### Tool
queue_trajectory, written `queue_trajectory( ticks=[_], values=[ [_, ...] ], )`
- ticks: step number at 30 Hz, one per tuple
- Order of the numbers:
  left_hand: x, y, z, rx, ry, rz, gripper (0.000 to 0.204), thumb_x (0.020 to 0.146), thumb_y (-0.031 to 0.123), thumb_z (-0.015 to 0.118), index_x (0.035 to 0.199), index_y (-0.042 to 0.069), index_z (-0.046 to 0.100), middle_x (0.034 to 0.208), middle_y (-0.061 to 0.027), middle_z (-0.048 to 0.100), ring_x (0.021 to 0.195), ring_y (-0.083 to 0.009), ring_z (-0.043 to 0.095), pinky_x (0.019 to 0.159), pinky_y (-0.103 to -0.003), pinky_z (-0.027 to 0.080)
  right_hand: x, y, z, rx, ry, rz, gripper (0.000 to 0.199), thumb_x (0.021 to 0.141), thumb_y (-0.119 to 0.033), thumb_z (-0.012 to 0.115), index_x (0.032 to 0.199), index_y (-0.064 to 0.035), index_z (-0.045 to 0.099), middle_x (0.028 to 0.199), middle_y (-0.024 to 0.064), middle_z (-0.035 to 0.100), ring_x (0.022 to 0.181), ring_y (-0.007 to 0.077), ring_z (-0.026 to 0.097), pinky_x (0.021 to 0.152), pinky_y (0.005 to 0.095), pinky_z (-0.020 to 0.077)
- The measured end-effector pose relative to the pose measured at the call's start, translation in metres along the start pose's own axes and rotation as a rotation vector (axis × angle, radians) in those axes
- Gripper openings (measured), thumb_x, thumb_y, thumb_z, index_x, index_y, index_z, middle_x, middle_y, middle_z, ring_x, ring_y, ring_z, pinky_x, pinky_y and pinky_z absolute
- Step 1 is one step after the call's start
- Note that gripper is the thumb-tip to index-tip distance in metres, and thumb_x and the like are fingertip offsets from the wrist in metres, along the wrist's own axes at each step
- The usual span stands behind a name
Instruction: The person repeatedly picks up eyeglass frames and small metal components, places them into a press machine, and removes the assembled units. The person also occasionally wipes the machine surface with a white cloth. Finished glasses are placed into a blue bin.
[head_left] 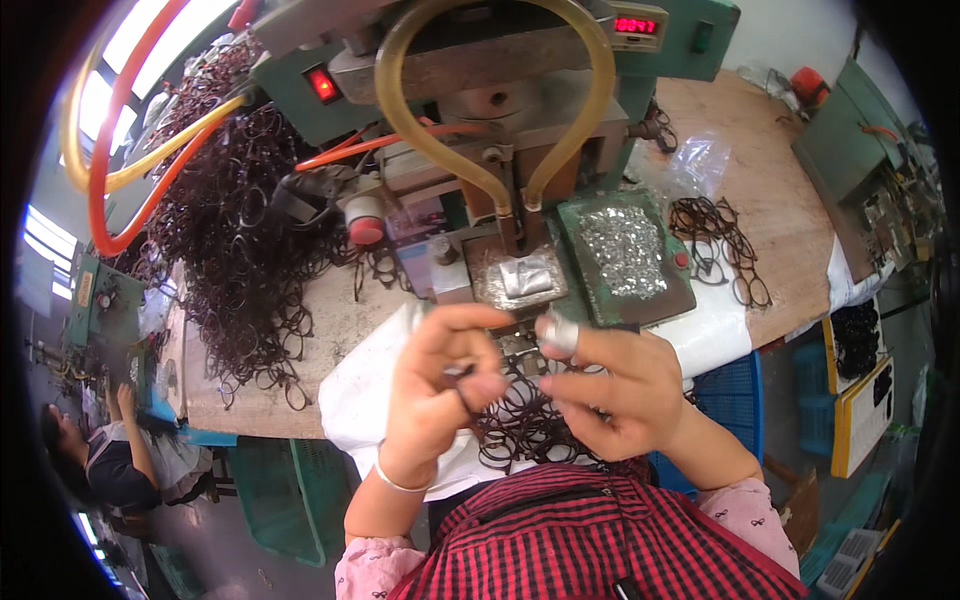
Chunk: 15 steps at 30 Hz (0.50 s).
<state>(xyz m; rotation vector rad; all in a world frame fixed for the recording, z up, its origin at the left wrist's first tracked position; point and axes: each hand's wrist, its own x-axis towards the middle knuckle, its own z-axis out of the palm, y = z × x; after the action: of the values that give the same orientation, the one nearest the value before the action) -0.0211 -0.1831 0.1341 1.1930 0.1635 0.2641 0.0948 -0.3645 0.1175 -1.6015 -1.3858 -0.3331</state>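
My left hand (440,390) is raised in front of the machine, thumb and fingers curled together. A dark thin piece shows at its fingertips, too blurred to name. Facing it, my right hand (630,390) has its fingers stretched out and apart, with nothing visible between them. A silvery wrap (558,335) covers one of its fingertips. Below and between the hands lies a heap of dark eyeglass frames (525,430), partly hidden by the fingers. Just beyond the hands is the machine's metal work block (520,280), with a shiny silver piece on top.
A green press machine (490,100) with hoses stands ahead. Right of it sits a green tray (625,250) of small shiny bits. More eyeglass frames (725,245) lie farther right; a large tangled pile (240,200) rises at left. A co-worker (130,450) sits far left.
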Motion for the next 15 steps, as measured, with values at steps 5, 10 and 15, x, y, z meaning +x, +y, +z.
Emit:
queue_trajectory(
  ticks=[5,10,15],
  values=[
    [-0.002,-0.001,0.005,-0.213,-0.231,-0.145,0.043,0.077,-0.002,0.077,0.116,-0.001,0.060,0.098,-0.0026,0.062,0.092,-0.0095,0.060,0.084,-0.023,0.047,0.000,-0.005,-0.007,-0.139,-0.105,-0.255,0.016,0.071,-0.017,0.073,0.086,-0.0150,0.071,0.112,0.0004,0.069,0.092,0.0140,0.071,0.048,0.0243,0.0320],
    [-0.008,0.001,0.004,-0.222,-0.247,-0.148,0.038,0.080,0.001,0.077,0.114,-0.001,0.060,0.100,-0.0037,0.062,0.096,-0.0125,0.061,0.087,-0.025,0.048,0.002,0.001,-0.014,-0.264,-0.154,-0.389,0.006,0.074,-0.018,0.070,0.080,-0.0169,0.069,0.111,-0.0057,0.069,0.098,0.0135,0.070,0.047,0.0243,0.0282],
    [-0.010,0.006,0.007,-0.210,-0.242,-0.123,0.032,0.082,0.000,0.076,0.111,-0.002,0.062,0.101,-0.0048,0.062,0.097,-0.0131,0.061,0.087,-0.026,0.048,0.004,-0.002,-0.025,-0.185,-0.222,-0.361,0.008,0.074,-0.018,0.071,0.082,-0.0174,0.070,0.111,-0.0041,0.070,0.098,0.0145,0.070,0.048,0.0227,0.0293]
  ],
)
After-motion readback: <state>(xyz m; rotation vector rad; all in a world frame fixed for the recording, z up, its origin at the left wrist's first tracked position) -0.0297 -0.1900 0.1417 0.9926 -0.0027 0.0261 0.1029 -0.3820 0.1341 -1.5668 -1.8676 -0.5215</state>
